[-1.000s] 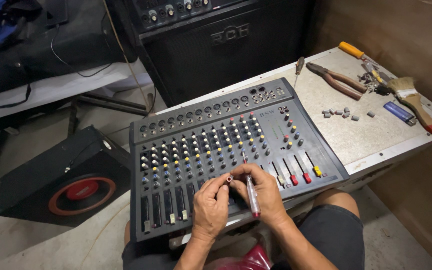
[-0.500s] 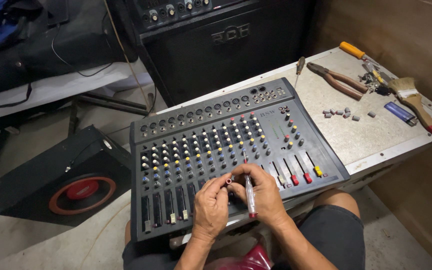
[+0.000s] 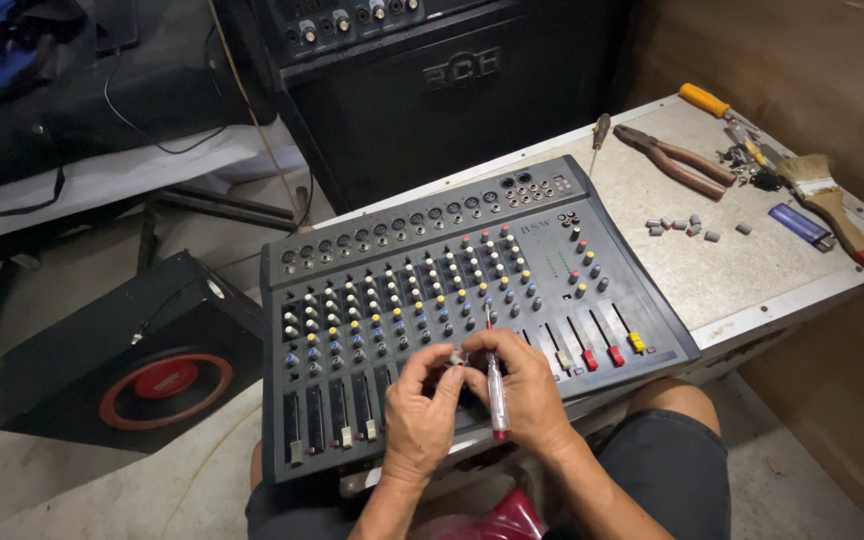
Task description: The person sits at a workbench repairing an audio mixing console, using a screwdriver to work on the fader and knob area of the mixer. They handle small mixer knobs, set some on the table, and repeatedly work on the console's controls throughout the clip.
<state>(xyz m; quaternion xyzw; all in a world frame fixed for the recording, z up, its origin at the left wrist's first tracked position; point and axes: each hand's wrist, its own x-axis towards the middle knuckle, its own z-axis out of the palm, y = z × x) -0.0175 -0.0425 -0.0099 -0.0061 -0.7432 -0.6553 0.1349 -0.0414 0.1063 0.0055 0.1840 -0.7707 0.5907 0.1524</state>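
Both hands at lower centre, over the mixer's [image 3: 472, 300] fader row. Right hand [image 3: 517, 395] grips a screwdriver [image 3: 495, 385]; left hand [image 3: 422, 410] pinches a small cap [image 3: 455, 357]. Risk: cap slips, drops between the knobs.

Pliers [image 3: 680, 161], a paintbrush [image 3: 832, 203] and a blue lighter [image 3: 800, 225] lie on the workbench [image 3: 742, 275].

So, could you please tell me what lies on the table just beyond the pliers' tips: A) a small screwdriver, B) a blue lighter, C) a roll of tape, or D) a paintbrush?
A: a small screwdriver lies by the tips of the pliers on the table, while the blue lighter and paintbrush lie further right.
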